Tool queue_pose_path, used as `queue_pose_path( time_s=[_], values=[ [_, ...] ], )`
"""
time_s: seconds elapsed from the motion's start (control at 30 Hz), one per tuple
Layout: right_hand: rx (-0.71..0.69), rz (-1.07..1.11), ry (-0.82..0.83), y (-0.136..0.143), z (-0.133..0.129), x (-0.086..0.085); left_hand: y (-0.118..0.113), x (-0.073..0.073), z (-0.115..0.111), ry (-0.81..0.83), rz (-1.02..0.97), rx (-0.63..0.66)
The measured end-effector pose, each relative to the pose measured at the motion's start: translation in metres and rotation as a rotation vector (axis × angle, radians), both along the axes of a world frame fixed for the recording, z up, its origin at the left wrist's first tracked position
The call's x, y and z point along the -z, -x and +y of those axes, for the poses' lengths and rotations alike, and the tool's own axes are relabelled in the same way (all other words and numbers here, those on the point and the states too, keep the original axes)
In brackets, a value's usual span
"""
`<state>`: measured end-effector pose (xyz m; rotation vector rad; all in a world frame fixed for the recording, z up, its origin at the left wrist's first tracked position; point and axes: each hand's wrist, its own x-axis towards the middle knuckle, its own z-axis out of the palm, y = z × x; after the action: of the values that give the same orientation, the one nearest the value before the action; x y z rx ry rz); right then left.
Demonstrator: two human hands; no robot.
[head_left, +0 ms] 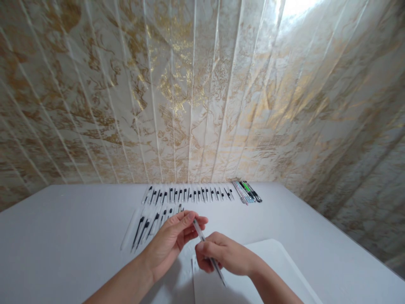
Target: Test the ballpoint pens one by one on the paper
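A slim clear pen (199,230) with a dark core slants between my hands, its upper end away from me and its narrow tip pointing down to the right. The fingertips of my left hand (169,240) pinch it at the upper end. My right hand (226,253) is closed around its middle, with the tip sticking out below the fist. Just beyond my left hand lies a nearer row of clear pen parts with black caps (145,226), partly hidden by that hand.
Farther back, a long row of clear pens with black caps (194,194) lies on the white table (79,228). To its right sits a bunch of assorted pens (248,192), one bright green. A white tray (278,253) is under my right arm. Behind stands a gold-patterned curtain (177,93).
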<state>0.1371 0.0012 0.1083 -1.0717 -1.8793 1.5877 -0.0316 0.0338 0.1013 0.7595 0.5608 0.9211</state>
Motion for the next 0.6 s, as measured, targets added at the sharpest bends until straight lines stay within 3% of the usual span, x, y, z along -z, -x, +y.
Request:
queue_pose_path(
  time_s=[0.13, 0.27, 0.37, 0.5, 0.6],
  values=[
    [0.114, 0.107, -0.041, -0.004, -0.001, -0.007, -0.007, 0.009, -0.003, 0.09, -0.023, -0.002],
    [0.268, 0.224, -0.133, 0.003, -0.004, -0.011, -0.022, 0.03, -0.017, 0.253, 0.016, 0.188],
    [0.251, 0.206, -0.065, 0.009, -0.007, -0.007, -0.029, 0.039, -0.025, 0.352, 0.025, 0.252],
    [0.221, 0.134, -0.17, 0.009, -0.007, -0.008, -0.03, 0.039, -0.023, 0.399, 0.011, 0.134],
    [0.279, 0.15, -0.307, 0.002, -0.004, -0.017, -0.029, 0.037, -0.02, 0.33, 0.069, 0.062]
  ],
)
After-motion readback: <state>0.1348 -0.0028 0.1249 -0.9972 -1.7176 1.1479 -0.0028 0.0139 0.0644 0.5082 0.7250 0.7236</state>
